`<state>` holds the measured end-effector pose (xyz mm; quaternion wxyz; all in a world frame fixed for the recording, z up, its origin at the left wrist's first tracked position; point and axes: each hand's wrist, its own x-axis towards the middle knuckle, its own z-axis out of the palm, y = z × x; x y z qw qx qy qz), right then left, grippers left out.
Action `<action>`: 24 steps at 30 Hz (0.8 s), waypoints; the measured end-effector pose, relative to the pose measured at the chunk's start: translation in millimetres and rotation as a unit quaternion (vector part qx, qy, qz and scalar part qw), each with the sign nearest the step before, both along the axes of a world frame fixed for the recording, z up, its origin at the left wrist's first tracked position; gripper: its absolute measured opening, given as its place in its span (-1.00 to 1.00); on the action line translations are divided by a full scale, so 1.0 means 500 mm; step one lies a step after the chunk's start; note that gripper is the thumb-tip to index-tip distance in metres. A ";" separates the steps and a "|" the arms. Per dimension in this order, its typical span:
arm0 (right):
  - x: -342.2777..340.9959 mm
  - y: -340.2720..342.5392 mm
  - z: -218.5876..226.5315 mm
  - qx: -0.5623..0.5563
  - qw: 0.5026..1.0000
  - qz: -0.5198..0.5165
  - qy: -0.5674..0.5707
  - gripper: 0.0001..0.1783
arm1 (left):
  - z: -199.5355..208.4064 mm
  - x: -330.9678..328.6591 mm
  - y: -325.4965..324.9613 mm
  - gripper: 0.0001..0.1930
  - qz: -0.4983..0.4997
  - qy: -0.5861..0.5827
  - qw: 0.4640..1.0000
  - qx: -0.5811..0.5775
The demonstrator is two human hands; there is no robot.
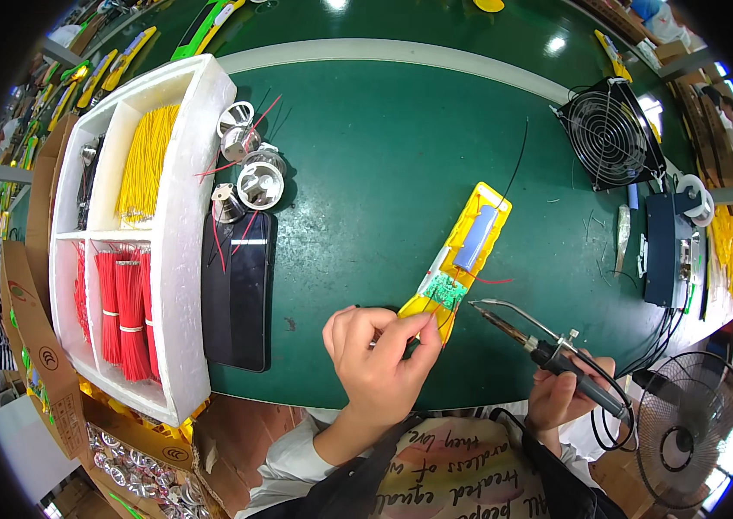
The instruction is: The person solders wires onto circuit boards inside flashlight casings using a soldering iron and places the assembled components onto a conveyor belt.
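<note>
A divided white foam box (181,259) stands at left on a green surface (366,182), where the left hand (379,353) pinches a yellow casing's (481,262) near end. The right hand (557,396) grips a soldering iron (546,353), tip just beside the casing's green circuit board (446,291).

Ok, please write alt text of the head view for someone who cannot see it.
A person's left hand touches a yellow casing with a green circuit board; the right hand holds a soldering iron, tip near the board. A white foam box of wires stands left.
</note>
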<state>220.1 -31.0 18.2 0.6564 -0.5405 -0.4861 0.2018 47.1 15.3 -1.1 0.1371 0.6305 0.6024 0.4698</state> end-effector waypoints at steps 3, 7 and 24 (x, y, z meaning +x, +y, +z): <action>-0.012 0.006 0.001 -0.024 1.000 0.021 -0.001 -0.64 | -0.001 0.003 0.001 -0.83 0.011 0.013 1.000 -0.005; -0.016 0.012 -0.001 -0.043 0.998 0.051 -0.005 -0.68 | 0.005 0.000 0.002 -0.81 -0.003 0.019 1.000 -0.002; -0.017 0.016 -0.001 -0.055 0.997 0.048 -0.006 -0.70 | -0.003 0.000 0.002 -0.80 -0.004 0.003 1.000 0.000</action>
